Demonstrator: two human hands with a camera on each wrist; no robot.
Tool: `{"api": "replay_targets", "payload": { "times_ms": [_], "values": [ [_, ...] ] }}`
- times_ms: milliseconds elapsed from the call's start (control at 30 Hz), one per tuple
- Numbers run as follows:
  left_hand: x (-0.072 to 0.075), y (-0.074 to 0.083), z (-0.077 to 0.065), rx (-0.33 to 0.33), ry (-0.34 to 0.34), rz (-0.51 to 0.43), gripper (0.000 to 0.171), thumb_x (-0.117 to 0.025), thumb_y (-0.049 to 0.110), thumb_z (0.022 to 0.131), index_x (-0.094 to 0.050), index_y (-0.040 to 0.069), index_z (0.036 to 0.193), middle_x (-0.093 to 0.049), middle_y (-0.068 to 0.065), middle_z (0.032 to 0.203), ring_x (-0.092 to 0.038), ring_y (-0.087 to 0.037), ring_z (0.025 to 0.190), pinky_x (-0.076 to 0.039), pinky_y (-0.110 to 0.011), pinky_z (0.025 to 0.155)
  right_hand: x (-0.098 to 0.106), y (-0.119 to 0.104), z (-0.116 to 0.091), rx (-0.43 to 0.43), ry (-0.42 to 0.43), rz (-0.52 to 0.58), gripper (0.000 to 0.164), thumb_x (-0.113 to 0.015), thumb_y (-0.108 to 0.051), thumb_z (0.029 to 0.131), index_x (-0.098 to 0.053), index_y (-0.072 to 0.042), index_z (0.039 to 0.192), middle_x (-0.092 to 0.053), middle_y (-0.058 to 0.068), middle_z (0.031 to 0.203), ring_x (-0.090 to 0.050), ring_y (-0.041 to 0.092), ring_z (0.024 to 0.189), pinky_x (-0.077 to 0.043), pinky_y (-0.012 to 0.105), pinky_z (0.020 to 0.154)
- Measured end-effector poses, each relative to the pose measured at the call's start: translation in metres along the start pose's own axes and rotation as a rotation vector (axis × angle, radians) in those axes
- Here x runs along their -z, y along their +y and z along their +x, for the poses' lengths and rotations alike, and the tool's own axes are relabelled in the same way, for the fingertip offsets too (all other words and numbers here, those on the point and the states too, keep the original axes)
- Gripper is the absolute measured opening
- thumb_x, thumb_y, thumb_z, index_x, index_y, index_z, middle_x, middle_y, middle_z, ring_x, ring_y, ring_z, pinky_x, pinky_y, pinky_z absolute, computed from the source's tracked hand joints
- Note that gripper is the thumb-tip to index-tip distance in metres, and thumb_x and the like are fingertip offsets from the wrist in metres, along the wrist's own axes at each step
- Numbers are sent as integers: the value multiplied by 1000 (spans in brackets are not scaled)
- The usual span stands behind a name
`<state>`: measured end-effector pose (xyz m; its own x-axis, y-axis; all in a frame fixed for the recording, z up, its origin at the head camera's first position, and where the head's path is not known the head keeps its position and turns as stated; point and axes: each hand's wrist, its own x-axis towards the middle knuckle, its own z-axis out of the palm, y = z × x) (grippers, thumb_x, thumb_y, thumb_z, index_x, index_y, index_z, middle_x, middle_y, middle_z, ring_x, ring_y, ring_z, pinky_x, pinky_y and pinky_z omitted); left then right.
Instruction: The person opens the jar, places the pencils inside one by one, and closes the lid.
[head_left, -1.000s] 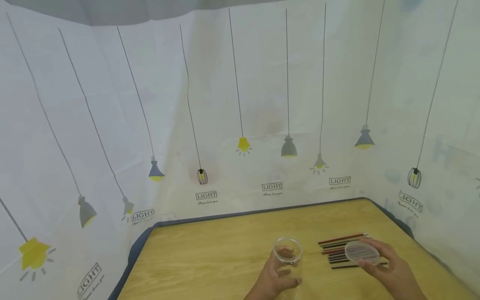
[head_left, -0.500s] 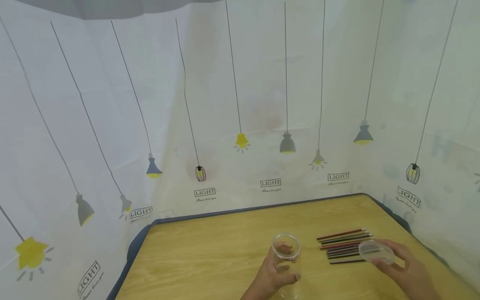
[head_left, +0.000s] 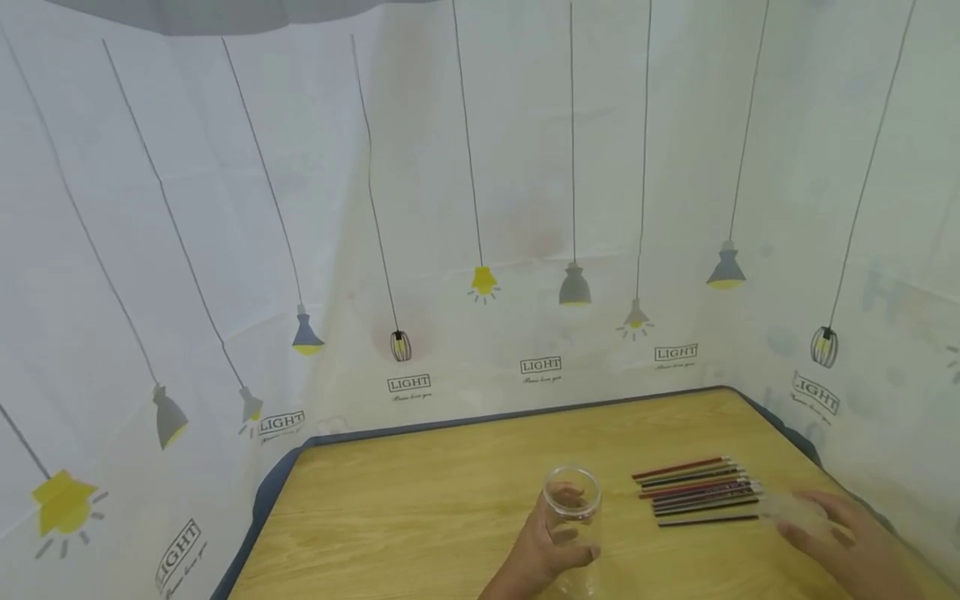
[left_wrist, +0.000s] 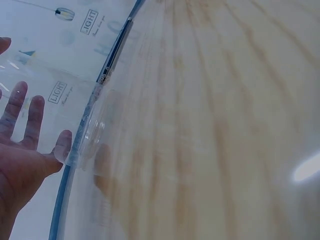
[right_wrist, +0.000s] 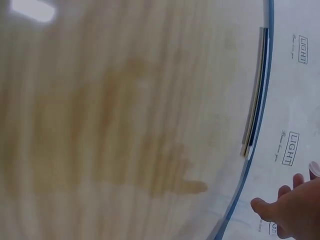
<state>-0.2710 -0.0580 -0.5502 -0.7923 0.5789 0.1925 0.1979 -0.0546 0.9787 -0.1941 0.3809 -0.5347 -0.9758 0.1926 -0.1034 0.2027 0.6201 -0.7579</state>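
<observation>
My left hand [head_left: 542, 546] grips a clear cylindrical jar [head_left: 573, 517], its round mouth uncovered and facing up. In the left wrist view, the fingers of the left hand [left_wrist: 25, 155] show through the jar's transparent wall [left_wrist: 95, 125]. My right hand [head_left: 851, 537] holds a clear round lid [head_left: 801, 510], blurred, between thumb and fingers. Only a bit of the lid [right_wrist: 314, 169] shows at the right edge of the right wrist view, by the fingers of the right hand [right_wrist: 295, 210]. Several pencils [head_left: 701, 492], dark, red and tan, lie side by side just left of the right hand.
Both hands are over a wood-grain table [head_left: 390, 500] with a dark blue edge [head_left: 487, 422]. A white curtain [head_left: 450, 208] printed with hanging lamps surrounds its back and sides. Pencils [right_wrist: 256, 95] also show near the table edge in the right wrist view.
My right hand has moved right with the lid, from over the pencils to beside them, uncovering their right ends. The left hand and jar stay nearly still.
</observation>
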Motion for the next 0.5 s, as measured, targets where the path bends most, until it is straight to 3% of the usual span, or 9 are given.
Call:
{"api": "replay_targets", "payload": {
  "times_ms": [100,200,333,500],
  "values": [
    [-1,0,0,9,-2,-3,72,-80,12,94,-42,10,155,-56,-2,151,-57,-21,144,-43,-64,127,7,11,6,-16,-66,-119,103,-58,-67,108,-29,15,163,-23,52,163,-37,72,140,-54,77,100],
    [-1,0,1,6,2,2,72,-80,12,93,-43,10,155,-58,0,150,-57,-20,142,-42,-65,128,12,22,9,-21,-92,-251,104,-61,-71,105,-40,17,156,-35,54,153,-42,73,132,-54,76,98],
    [0,1,1,-4,7,11,71,-80,10,93,-44,10,154,-59,0,149,-59,-19,141,-43,-65,127,16,31,7,-21,-106,-406,106,-62,-76,101,-50,20,146,-48,52,143,-46,70,126,-46,81,104],
    [3,2,1,-7,4,17,68,-80,10,93,-46,15,152,-60,-3,149,-58,-19,141,-44,-65,127,16,37,4,34,-80,-519,102,-62,-74,102,-55,21,139,-55,49,136,-51,69,121,-49,79,103]
  ]
}}
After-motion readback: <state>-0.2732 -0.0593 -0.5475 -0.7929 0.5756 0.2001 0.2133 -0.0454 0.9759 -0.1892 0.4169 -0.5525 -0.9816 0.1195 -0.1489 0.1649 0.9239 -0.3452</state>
